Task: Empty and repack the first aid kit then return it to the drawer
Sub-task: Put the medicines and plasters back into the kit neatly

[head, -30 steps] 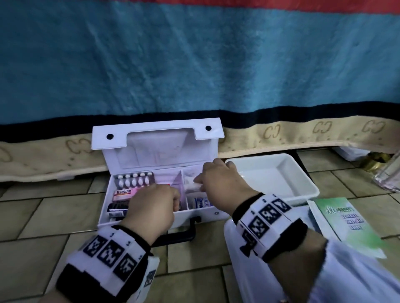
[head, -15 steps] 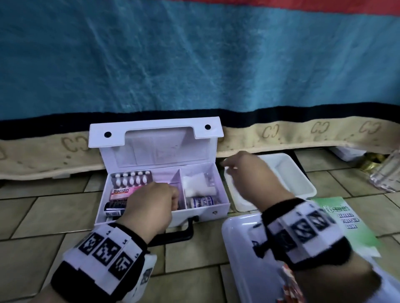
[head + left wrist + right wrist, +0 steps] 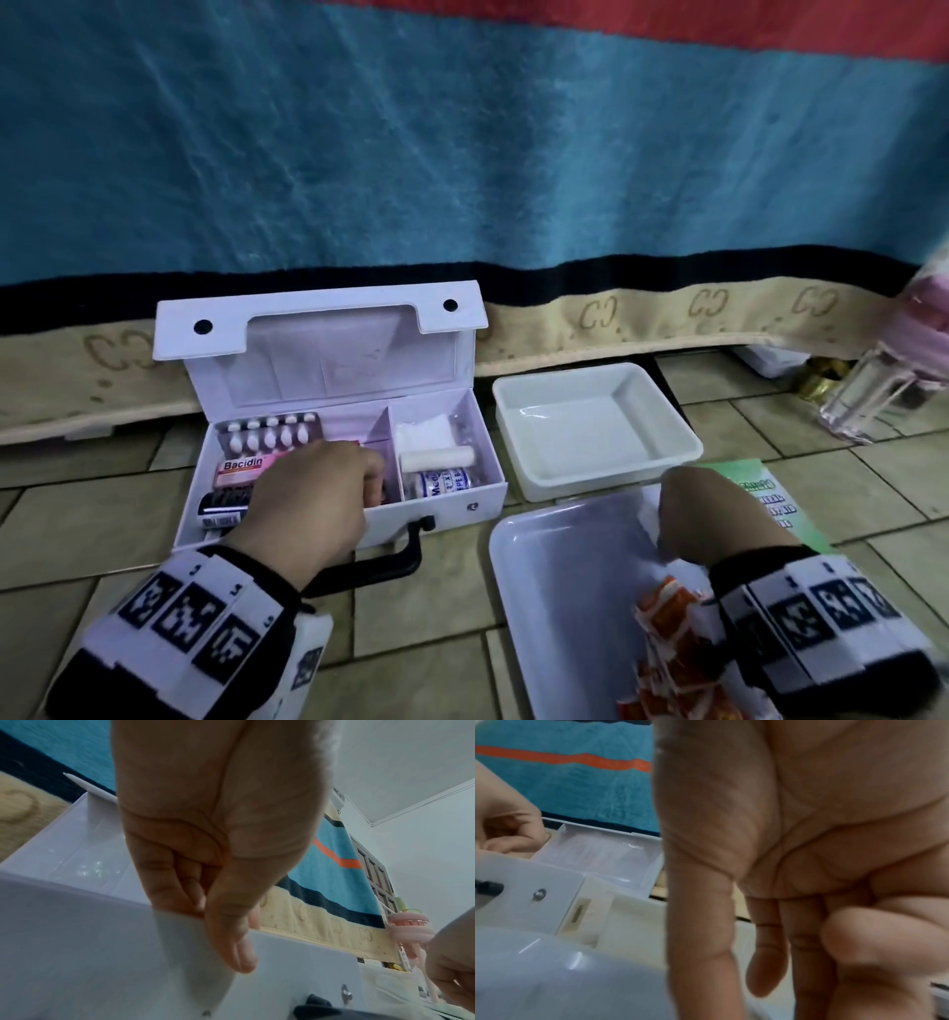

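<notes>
The white first aid kit (image 3: 447, 509) stands open on the tiled floor, lid up against the bed. Inside lie a blister pack (image 3: 269, 431), a pink Bacidin box (image 3: 241, 470), gauze (image 3: 426, 437) and a bandage roll (image 3: 441, 483). My left hand (image 3: 372, 483) grips the kit's front wall (image 3: 77, 943), thumb outside and fingers inside. My right hand (image 3: 688, 509) hangs over the far right corner of the near white tray (image 3: 554, 591), fingers pointing down; the right wrist view shows nothing between its fingers (image 3: 770, 953). Orange sachets (image 3: 667, 616) lie in that tray.
A second white tray (image 3: 616, 483) sits right of the kit with nothing in it. A green leaflet (image 3: 760, 493) lies beside the near tray. A clear bottle (image 3: 862, 401) stands at the far right. The blue blanket (image 3: 462, 154) hangs behind everything.
My right hand left the kit's right compartment, passed over the far tray and came back to the near tray. The left hand kept its hold on the kit.
</notes>
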A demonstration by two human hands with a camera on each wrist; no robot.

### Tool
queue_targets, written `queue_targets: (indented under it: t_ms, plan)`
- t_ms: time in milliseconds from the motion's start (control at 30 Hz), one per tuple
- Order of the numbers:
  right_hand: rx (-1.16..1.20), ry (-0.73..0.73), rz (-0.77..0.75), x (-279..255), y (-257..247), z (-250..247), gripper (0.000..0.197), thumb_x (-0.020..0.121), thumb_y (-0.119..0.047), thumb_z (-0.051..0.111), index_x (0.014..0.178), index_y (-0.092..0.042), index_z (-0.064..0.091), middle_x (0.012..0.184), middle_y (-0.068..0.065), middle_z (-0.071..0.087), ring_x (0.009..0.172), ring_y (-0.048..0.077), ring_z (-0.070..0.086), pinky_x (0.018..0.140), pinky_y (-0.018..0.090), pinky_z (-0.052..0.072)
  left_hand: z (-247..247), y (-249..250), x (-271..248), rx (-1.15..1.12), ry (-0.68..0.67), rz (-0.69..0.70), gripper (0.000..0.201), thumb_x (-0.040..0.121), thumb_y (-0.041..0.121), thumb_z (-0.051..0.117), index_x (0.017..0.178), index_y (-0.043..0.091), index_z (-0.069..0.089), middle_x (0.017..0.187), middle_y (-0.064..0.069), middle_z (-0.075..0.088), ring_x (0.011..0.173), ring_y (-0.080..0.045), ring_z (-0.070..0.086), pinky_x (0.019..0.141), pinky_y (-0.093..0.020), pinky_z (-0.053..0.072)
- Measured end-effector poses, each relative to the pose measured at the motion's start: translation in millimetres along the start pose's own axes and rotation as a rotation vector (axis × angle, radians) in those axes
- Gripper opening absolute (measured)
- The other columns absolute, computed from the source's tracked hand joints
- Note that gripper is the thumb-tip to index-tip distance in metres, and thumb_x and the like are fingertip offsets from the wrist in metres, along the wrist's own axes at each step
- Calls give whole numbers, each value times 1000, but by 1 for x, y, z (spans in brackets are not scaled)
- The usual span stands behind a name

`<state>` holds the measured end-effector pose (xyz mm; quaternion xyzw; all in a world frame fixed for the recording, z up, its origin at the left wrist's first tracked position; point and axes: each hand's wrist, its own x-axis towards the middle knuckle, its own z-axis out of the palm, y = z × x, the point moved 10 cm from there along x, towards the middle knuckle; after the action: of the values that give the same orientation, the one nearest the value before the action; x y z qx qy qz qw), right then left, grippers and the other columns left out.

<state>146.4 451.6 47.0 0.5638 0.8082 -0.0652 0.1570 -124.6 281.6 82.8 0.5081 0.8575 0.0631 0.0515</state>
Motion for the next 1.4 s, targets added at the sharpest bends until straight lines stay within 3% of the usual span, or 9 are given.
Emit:
queue_targets:
  t_ms: [133,367,567,633,733,800,967,1233,1400]
  plan:
    - [81,-72,-24,-20,-2,-22,18,58,-14,74,70,-14,62,69,-1,64,67,14,62,53,19,45,0,-1,-1,-10,17,1,29,75,10,65,59,27,47,76,9,66,83,-12,62,67,-24,45]
    - [578,-22,-379,-58,-96,-85,25,72,-34,73,92,-31,57,74,3,71,49,9,51,42,14,35,0,-2,0,-15,31,2,30,75,8,63,59,28,46,80,10,67,85,-12,62,69,-24,47]
    - [389,111,-478,-37,-169,-72,45,82,-17,59,124,-30,51,95,-3,60,71,14,57,56,21,42,-1,-1,-1,-12,27,17,34,75,9,65,57,29,44,78,10,65,85,-12,62,68,-23,45]
    - [251,94,-449,-28,-179,-59,39,82,-10,58,119,-20,57,108,3,61,86,20,60,66,24,45,0,-2,0,-23,21,12,34,75,8,65,57,29,44,82,10,67,86,-12,62,70,-24,47]
    - [81,79,-404,-22,-183,-51,7,82,-10,62,88,-13,60,98,7,60,89,24,60,63,25,45,1,-2,0,-22,22,12,35,76,8,65,57,29,43,78,10,63,88,-13,62,70,-24,46]
    - [21,88,-395,-22,-182,-50,21,86,-15,62,72,-14,47,91,7,56,82,23,55,61,26,40,1,-2,0,-21,22,11,36,76,9,65,57,29,42,74,11,59,88,-13,61,70,-24,45]
    - [-43,144,-398,-26,-180,-55,8,89,-16,59,97,-16,56,108,4,62,100,23,61,69,26,38,2,-3,0,-32,1,-1,36,75,8,66,57,29,43,77,10,62,86,-13,62,70,-25,47]
    - [44,176,-402,-30,-173,-58,18,88,-23,61,103,-13,59,110,5,62,105,24,58,73,27,36,3,-4,0,-54,-33,-27,32,74,8,67,58,28,48,78,9,67,84,-12,62,71,-25,49]
    - [333,241,-317,-44,-104,-96,27,83,-38,65,105,-22,65,100,1,66,88,20,60,76,27,46,4,-5,1,-56,-89,-40,31,71,15,76,60,29,51,74,14,61,83,-11,60,72,-25,48]
